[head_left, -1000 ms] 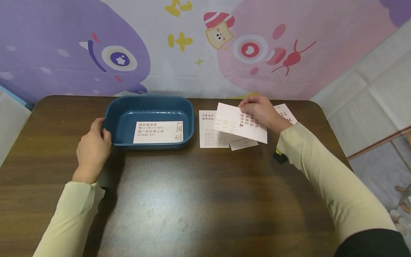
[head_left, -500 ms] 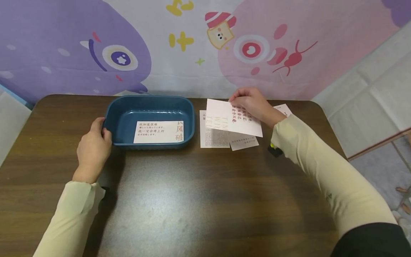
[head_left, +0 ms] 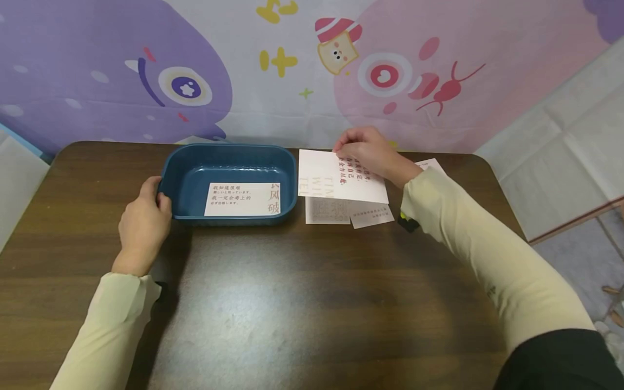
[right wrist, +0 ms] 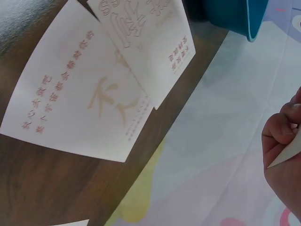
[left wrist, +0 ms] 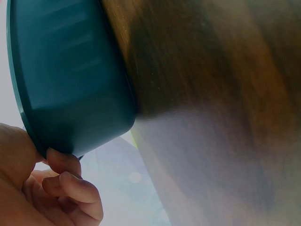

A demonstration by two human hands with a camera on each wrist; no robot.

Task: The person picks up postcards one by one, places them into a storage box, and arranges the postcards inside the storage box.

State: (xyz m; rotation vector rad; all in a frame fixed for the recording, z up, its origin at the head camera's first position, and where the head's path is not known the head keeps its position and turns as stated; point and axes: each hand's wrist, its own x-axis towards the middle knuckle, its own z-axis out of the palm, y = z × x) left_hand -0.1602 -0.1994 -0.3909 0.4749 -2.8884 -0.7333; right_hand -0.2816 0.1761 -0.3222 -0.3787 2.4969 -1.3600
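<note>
A dark blue rectangular plastic tray stands at the table's back, left of centre. My left hand grips its left rim, thumb and fingers also visible at the tray wall in the left wrist view. One printed white card lies inside the tray. My right hand pinches another printed card by its far edge, holding it above the table just right of the tray. Beneath it, two overlapping cards, one with outlined characters and one tilted, lie on the table.
Another card lies further right, partly hidden behind my right forearm. The brown wooden table spreads out in front. A cartoon-printed cloth hangs right behind the table's back edge.
My right hand has moved left with the pinched card, from above the loose cards to close beside the tray. My left hand has stayed on the tray's rim.
</note>
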